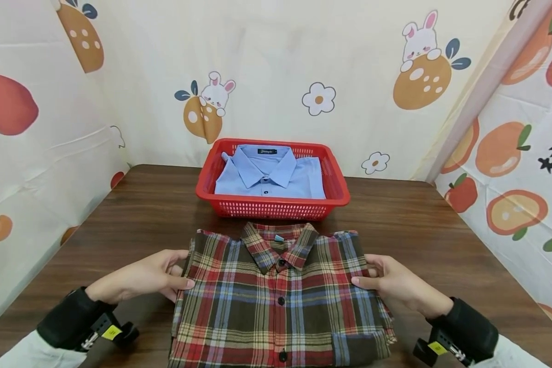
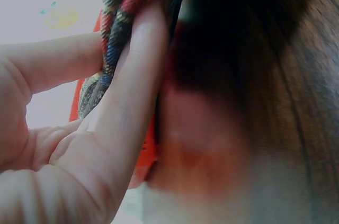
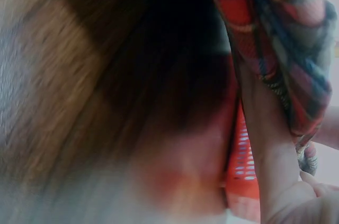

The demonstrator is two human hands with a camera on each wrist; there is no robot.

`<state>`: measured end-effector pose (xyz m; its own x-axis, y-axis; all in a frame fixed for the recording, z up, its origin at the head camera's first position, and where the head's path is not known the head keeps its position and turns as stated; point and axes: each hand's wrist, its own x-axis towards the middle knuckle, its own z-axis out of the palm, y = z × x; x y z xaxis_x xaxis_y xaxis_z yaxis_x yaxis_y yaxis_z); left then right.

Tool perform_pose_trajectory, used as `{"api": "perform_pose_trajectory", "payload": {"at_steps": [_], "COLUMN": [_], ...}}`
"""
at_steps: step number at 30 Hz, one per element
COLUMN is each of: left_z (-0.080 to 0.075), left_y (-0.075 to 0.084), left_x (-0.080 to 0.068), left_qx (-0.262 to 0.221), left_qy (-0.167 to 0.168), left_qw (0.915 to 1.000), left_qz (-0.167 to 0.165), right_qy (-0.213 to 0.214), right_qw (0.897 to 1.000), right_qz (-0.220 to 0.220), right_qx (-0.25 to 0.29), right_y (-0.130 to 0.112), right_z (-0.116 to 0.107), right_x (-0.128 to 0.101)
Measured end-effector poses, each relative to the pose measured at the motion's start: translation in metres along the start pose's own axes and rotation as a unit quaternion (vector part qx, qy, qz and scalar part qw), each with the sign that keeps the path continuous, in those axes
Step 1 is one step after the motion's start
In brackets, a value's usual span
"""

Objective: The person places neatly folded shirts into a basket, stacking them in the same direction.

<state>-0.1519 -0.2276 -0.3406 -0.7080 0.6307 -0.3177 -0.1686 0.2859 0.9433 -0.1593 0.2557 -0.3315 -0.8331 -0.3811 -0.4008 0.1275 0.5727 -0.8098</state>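
Note:
A folded plaid shirt [image 1: 257,296] in red, green, blue and yellow lies between both hands, its collar toward the basket. My left hand [image 1: 154,276] pinches its left edge, thumb on top and fingers beneath. On the opposite edge my right hand [image 1: 391,281] grips the cloth the same way. The left wrist view shows layered plaid cloth [image 2: 119,28] between thumb and fingers. In the right wrist view the folded edge [image 3: 296,70] lies over the fingers, above the tabletop. Just beyond the collar stands a red plastic basket [image 1: 276,208] with a folded light blue shirt [image 1: 271,176] inside.
The brown wooden table [image 1: 156,214] runs back to a printed cloth backdrop [image 1: 276,61]. Similar cloth hangs along the left [image 1: 50,153] and right [image 1: 510,153] sides. A dark cuff with a small device is strapped on each wrist.

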Motion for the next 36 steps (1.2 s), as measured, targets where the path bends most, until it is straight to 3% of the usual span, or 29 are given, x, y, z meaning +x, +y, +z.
{"api": "perform_pose_trajectory", "payload": {"at_steps": [8, 14, 17, 20, 24, 30, 36], "left_z": [-0.001, -0.002, -0.004, -0.010, -0.018, -0.030, -0.049], "left_y": [0.018, 0.033, 0.043, 0.057, 0.080, 0.109, 0.123], "left_x": [-0.017, -0.027, -0.029, -0.029, -0.024, -0.007, 0.015], "left_qx": [0.024, 0.020, 0.029, 0.051, 0.087, 0.135, 0.157], "left_qy": [-0.004, -0.026, -0.022, -0.002, 0.053, 0.162, 0.207], "left_qw": [0.9995, 0.9986, 0.9978, 0.9969, 0.9934, 0.9772, 0.9655], "left_qz": [0.019, 0.041, 0.054, 0.060, 0.053, 0.027, 0.023], "right_qy": [-0.003, -0.047, -0.043, -0.025, 0.021, 0.092, 0.116], "right_qw": [1.000, 0.994, 0.993, 0.995, 0.995, 0.990, 0.988], "right_qz": [-0.016, -0.071, -0.080, -0.088, -0.102, -0.102, -0.084], "right_qx": [0.000, 0.070, 0.073, 0.051, 0.005, -0.040, -0.065], "right_y": [-0.018, -0.030, -0.037, -0.047, -0.064, -0.087, -0.104], "right_z": [-0.005, -0.012, -0.018, -0.025, -0.037, -0.057, -0.075], "right_x": [-0.024, -0.037, -0.042, -0.044, -0.041, -0.026, -0.003]}}
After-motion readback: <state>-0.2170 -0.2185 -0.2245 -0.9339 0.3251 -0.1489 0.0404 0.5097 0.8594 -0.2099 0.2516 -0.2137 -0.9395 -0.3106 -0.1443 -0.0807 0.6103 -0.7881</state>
